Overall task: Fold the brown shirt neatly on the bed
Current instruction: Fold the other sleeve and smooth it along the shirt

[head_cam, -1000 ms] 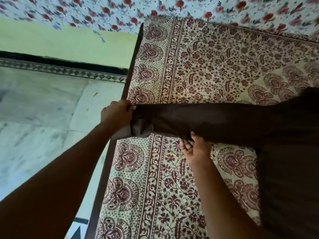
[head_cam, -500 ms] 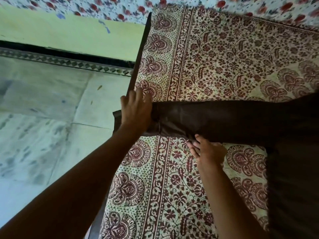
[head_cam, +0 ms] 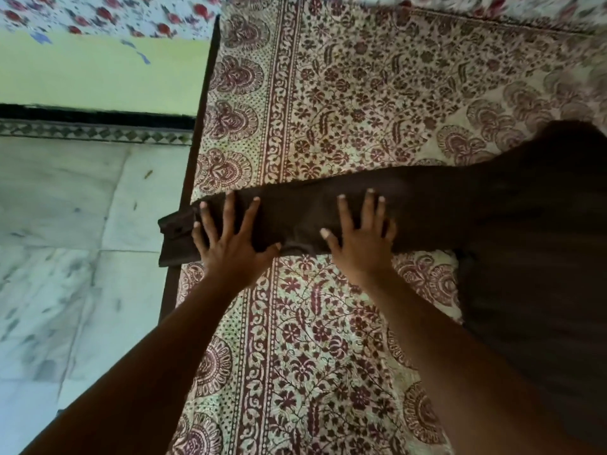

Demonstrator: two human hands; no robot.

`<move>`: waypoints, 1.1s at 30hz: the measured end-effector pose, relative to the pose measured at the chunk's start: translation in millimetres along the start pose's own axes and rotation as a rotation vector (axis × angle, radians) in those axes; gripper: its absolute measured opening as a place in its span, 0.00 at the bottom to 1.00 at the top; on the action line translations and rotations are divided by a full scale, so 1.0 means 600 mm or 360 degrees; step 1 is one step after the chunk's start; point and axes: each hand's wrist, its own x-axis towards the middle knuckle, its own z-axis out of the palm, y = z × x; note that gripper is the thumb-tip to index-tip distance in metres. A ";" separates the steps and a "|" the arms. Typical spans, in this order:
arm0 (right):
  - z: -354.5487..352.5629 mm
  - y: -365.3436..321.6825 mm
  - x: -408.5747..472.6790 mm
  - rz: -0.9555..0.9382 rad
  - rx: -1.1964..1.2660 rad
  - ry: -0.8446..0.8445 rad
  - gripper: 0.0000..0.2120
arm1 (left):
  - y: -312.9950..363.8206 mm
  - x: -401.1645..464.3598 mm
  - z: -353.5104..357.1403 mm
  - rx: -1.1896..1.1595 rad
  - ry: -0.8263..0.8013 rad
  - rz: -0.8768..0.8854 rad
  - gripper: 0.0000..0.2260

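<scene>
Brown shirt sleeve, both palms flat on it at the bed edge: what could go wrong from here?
1. The cuff hangs past the bed's edge; it may droop and drag the sleeve crooked.
2. A ripple shows between the left hand and right hand; pressing could set a crease.
3. The shirt body looks bunched, so the fold may come out uneven.

This is a bedroom in a home. A bed (head_cam: 184, 192) with a dark wooden edge is covered by a cream sheet with dark red flower prints (head_cam: 328, 339). Just left of the bed is a pale stone tile floor (head_cam: 72, 257). Past the floor stands a light green painted wall (head_cam: 98, 73) with a black strip at its foot.
</scene>
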 end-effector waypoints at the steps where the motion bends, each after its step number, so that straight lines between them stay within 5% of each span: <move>1: 0.003 0.004 0.001 -0.0243 -0.0077 -0.0090 0.34 | 0.002 0.001 -0.002 -0.0026 -0.0013 -0.0076 0.45; 3: -0.006 0.017 -0.005 -0.0743 -0.0112 -0.0141 0.30 | 0.006 0.001 -0.007 -0.0075 -0.0032 -0.0162 0.48; 5: -0.021 0.039 -0.012 -0.0895 -0.0078 0.0004 0.27 | 0.027 -0.003 -0.019 -0.0126 -0.0040 -0.0215 0.49; 8: -0.027 0.079 -0.016 -0.0072 0.0062 0.0277 0.30 | 0.094 -0.007 -0.034 -0.0002 0.0057 -0.0167 0.49; 11: -0.008 0.108 -0.021 0.0510 0.0185 0.0066 0.32 | 0.179 -0.014 -0.018 0.0074 0.0122 0.0289 0.47; 13: 0.004 0.119 -0.040 0.0205 0.0085 0.0034 0.31 | 0.226 -0.017 0.010 -0.0022 0.0018 0.0500 0.42; 16: 0.000 0.153 -0.068 -0.0467 0.0100 0.0120 0.26 | 0.272 -0.013 0.042 -0.0182 -0.0051 0.0276 0.30; 18: -0.016 0.193 -0.069 -0.0322 0.0164 0.0325 0.26 | 0.297 -0.009 0.045 -0.0248 -0.0056 0.0024 0.27; 20: -0.036 0.241 -0.057 0.0257 0.0210 0.0512 0.27 | 0.334 0.000 0.031 -0.0144 -0.0077 -0.0108 0.29; 23: -0.048 0.305 -0.030 0.0804 0.0233 0.0375 0.31 | 0.384 0.025 0.017 0.0085 -0.0001 0.0118 0.32; 25: -0.038 0.325 -0.023 0.0746 0.0207 0.0117 0.34 | 0.414 0.054 0.017 0.0043 0.0053 0.0522 0.31; 28: -0.023 0.333 -0.038 0.0225 0.0092 0.0059 0.34 | 0.474 0.099 0.014 -0.0097 0.0067 0.0846 0.29; 30: -0.023 0.347 -0.054 -0.0002 0.0169 0.0185 0.29 | 0.521 0.129 0.018 -0.0236 -0.0032 0.0810 0.27; 33: -0.015 0.370 -0.075 0.0290 0.0202 0.0392 0.30 | 0.583 0.161 0.017 -0.0531 -0.0256 0.0613 0.21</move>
